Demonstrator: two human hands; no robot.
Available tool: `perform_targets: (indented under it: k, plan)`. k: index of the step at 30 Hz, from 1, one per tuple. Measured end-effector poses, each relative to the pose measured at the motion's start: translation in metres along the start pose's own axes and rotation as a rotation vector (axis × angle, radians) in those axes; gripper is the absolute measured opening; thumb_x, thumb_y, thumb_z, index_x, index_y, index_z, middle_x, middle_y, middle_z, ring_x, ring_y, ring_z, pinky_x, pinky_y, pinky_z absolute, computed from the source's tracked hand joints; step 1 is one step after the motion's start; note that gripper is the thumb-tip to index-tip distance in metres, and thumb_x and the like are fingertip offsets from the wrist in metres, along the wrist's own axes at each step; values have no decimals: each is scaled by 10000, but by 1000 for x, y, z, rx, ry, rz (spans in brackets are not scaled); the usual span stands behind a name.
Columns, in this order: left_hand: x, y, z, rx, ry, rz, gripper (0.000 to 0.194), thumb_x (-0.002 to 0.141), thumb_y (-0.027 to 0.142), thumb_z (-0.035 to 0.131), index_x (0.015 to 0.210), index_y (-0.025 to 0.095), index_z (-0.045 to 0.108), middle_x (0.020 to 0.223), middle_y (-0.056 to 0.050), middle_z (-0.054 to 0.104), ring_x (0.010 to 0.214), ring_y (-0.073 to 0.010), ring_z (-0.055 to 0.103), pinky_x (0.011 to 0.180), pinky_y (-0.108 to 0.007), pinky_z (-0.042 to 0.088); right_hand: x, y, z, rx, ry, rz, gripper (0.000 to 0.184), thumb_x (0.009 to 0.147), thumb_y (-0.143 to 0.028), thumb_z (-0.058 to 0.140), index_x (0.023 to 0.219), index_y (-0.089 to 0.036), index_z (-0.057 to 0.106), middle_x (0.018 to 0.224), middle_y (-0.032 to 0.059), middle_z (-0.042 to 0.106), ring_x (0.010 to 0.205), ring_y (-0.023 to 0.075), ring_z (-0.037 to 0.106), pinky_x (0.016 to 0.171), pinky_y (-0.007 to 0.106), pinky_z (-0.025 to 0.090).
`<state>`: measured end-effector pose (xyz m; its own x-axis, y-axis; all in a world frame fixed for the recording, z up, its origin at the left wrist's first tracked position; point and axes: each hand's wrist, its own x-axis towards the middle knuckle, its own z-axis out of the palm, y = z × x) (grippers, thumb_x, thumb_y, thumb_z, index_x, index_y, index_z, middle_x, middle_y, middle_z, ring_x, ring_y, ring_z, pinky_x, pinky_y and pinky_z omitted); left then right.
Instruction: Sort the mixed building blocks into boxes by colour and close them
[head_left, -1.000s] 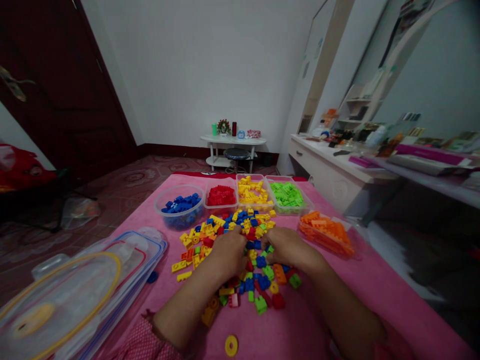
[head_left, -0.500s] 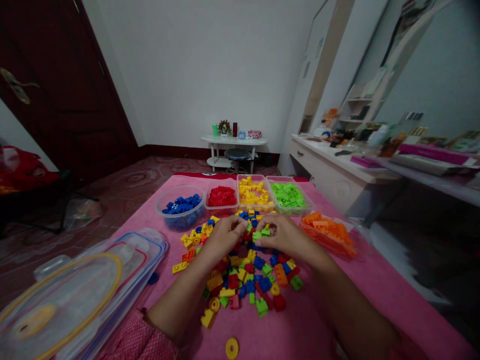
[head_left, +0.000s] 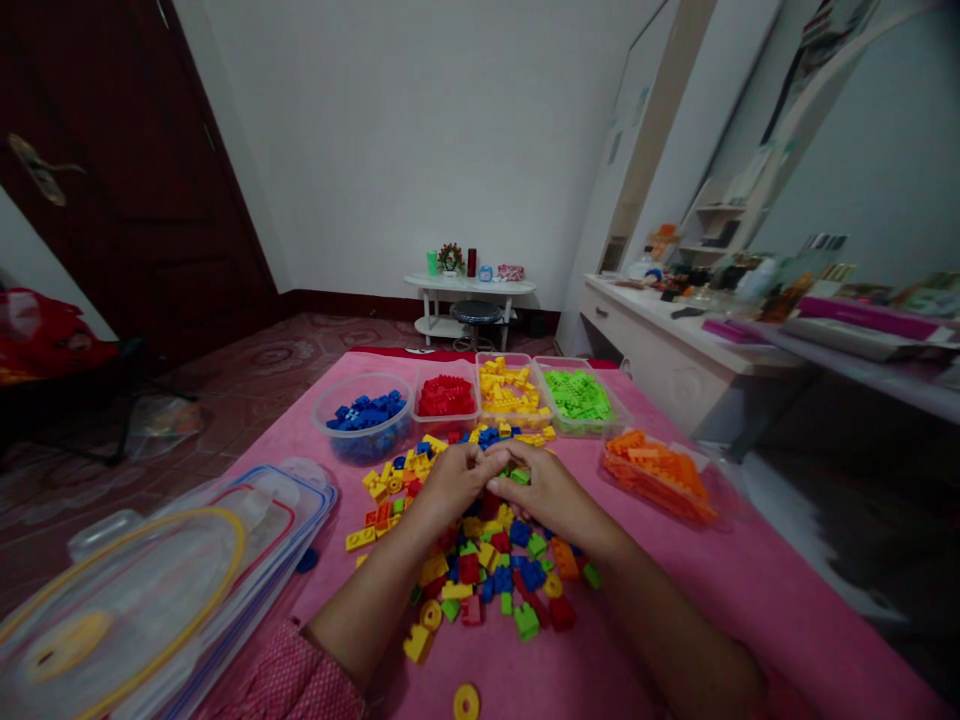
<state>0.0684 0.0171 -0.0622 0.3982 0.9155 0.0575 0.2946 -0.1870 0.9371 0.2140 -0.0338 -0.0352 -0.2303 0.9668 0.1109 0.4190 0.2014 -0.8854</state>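
My left hand (head_left: 457, 482) and my right hand (head_left: 544, 490) meet over the middle of a loose pile of toy building bricks (head_left: 469, 568) in mixed colours. Green bricks (head_left: 519, 475) show inside the curled fingers of my right hand. My left thumb and fingers are pinched together against the right fingertips; what they hold, if anything, is hidden. Behind the pile stand clear tubs of sorted bricks: a round blue tub (head_left: 363, 450), a red tub (head_left: 445, 424), a yellow tub (head_left: 514, 421) and a green tub (head_left: 589, 430). An orange tub (head_left: 660, 508) sits to the right.
Stacked clear lids (head_left: 172, 560) with coloured seals lie at the left of the pink tablecloth (head_left: 540, 685). A yellow ring piece (head_left: 466, 702) is near the front, a blue round piece (head_left: 306, 560) beside the lids. A cluttered dressing table (head_left: 675, 345) stands at the right.
Both hands have risen from low in the pile and come together. Green bricks came up in my right hand, and my left fingers closed in against it.
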Motion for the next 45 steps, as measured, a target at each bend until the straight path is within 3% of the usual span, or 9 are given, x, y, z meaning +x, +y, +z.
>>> perform_targets:
  k: [5, 11, 17, 22, 24, 29, 33, 38, 45]
  plan:
    - [4, 2, -13, 19, 24, 29, 565, 813, 646, 395, 709, 138, 620, 586, -7, 599, 498, -117, 502, 464, -216, 324, 26, 10, -38, -65, 121, 123, 367, 784, -288, 586, 1127, -166, 540, 649, -42, 547, 440, 78, 507, 406, 183, 397]
    - [7, 1, -28, 84, 153, 85, 378, 810, 465, 489, 666, 134, 600, 625, -13, 618, 538, -110, 502, 502, -203, 330, 76, 34, -118, -608, 280, 318, 332, 784, -229, 617, 1100, -127, 609, 496, -46, 535, 449, 109, 541, 475, 206, 421]
    - [7, -4, -27, 173, 222, 128, 342, 807, 405, 494, 656, 131, 631, 609, -19, 617, 574, -130, 529, 526, -215, 333, 88, 52, -145, -758, 370, 373, 422, 716, -149, 661, 1130, -78, 618, 678, 56, 665, 650, 185, 639, 658, 293, 494]
    - [8, -6, -25, 221, 205, 135, 301, 814, 367, 500, 716, 135, 665, 652, -25, 646, 612, -146, 564, 561, -229, 371, 83, 45, -135, -848, 463, 203, 527, 729, -134, 619, 1252, -121, 554, 1278, 145, 548, 1172, 239, 502, 968, 331, 390]
    - [8, -7, -25, 286, 202, 156, 254, 818, 327, 508, 770, 146, 680, 728, -34, 670, 678, -156, 590, 619, -242, 406, 78, 39, -121, -844, 431, 149, 451, 763, -148, 569, 1214, -139, 588, 1251, 118, 577, 1106, 214, 544, 927, 309, 409]
    - [4, -7, -23, 549, 220, 207, 194, 794, 243, 576, 931, 187, 701, 982, -63, 661, 969, -198, 578, 884, -311, 418, 46, 22, -69, -877, 193, 166, 200, 800, -244, 529, 854, -205, 717, 828, 37, 705, 794, 176, 634, 673, 244, 419]
    - [-1, -9, -21, 695, 144, 148, 330, 810, 287, 569, 1116, 202, 658, 1165, -96, 597, 1099, -220, 533, 959, -338, 393, 19, 20, -38, -1056, 195, 294, 272, 798, -325, 566, 1029, -220, 663, 1036, 91, 672, 945, 234, 618, 720, 283, 416]
    - [-4, -8, -19, 773, 72, 139, 374, 827, 339, 552, 1161, 192, 638, 1213, -127, 568, 1153, -247, 502, 979, -351, 383, 11, 44, -31, -963, 162, 294, 422, 812, -370, 555, 1200, -206, 562, 1239, 123, 560, 1081, 248, 573, 813, 313, 423]
    - [-5, -2, -23, 742, 78, 100, 320, 795, 318, 597, 1085, 200, 668, 1079, -90, 616, 1038, -217, 559, 908, -311, 416, 13, 65, -34, -617, 136, 219, 381, 735, -356, 635, 1074, -193, 571, 1088, 60, 638, 1004, 211, 588, 830, 295, 423]
